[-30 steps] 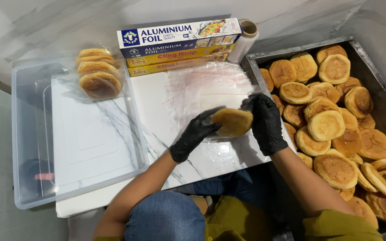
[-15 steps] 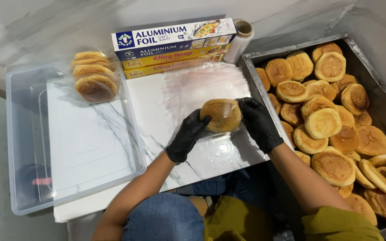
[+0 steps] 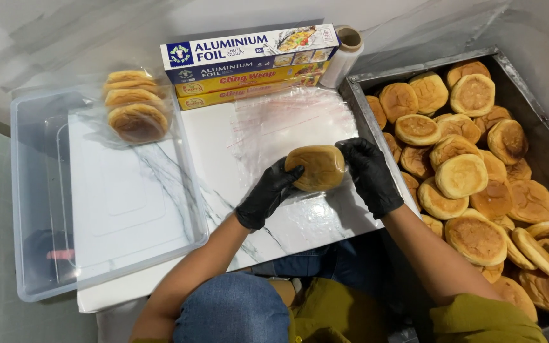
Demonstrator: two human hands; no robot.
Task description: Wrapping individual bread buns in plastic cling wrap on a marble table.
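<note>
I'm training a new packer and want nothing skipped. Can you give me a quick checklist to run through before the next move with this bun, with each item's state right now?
1. Both hands gloved: ok; left hand and right hand wear black gloves.
2. Bun held from both sides: ok.
3. Plastic wrap spread flat under the bun: ok.
4. Wrap fully closed around the bun: cannot tell.
5. Room in the clear bin beside the wrapped buns: ok.
6. More buns within reach in the metal tray: ok.

Glossy marble board (image 3: 268, 222); clear plastic tub (image 3: 27, 190); dull metal tray (image 3: 363, 95).
</note>
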